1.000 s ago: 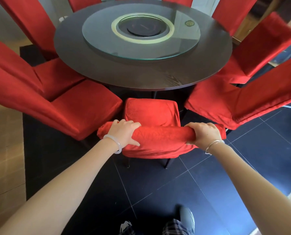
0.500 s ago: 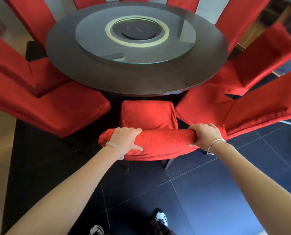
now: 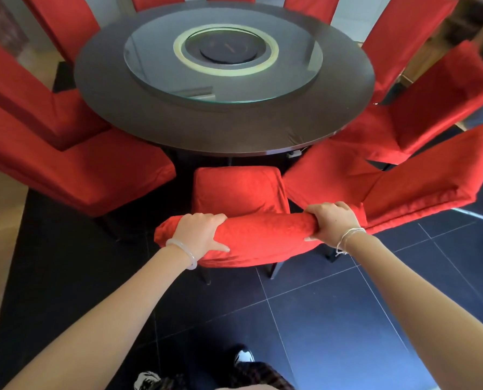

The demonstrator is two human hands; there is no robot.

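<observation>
On the left, a red chair [image 3: 108, 175] stands close to the round table [image 3: 206, 130]. Next comes the left hand [image 3: 199, 235], with a pale bangle [image 3: 182, 253] on its wrist. It grips the left end of the top of the middle chair [image 3: 265, 232]. Its fingers [image 3: 206, 219] lie close together and curl over the far side of the chair back. Its thumb sticks out to the right along the near side.

The middle chair has a red cover and thin dark legs. It stands on the black tile floor [image 3: 347, 319], near the person. Its seat points at the table and sits just near of the table's edge. Far behind it, a glass turntable [image 3: 156, 66] lies on the table.

The right hand [image 3: 333, 223] grips the right end of the same chair back. Its fingers are bent tight over the top and its thumb hooks under the near side. A thin thread bracelet [image 3: 347, 240] hangs on that wrist. To the right, another red chair [image 3: 403, 187] stands just beside the middle chair.
</observation>
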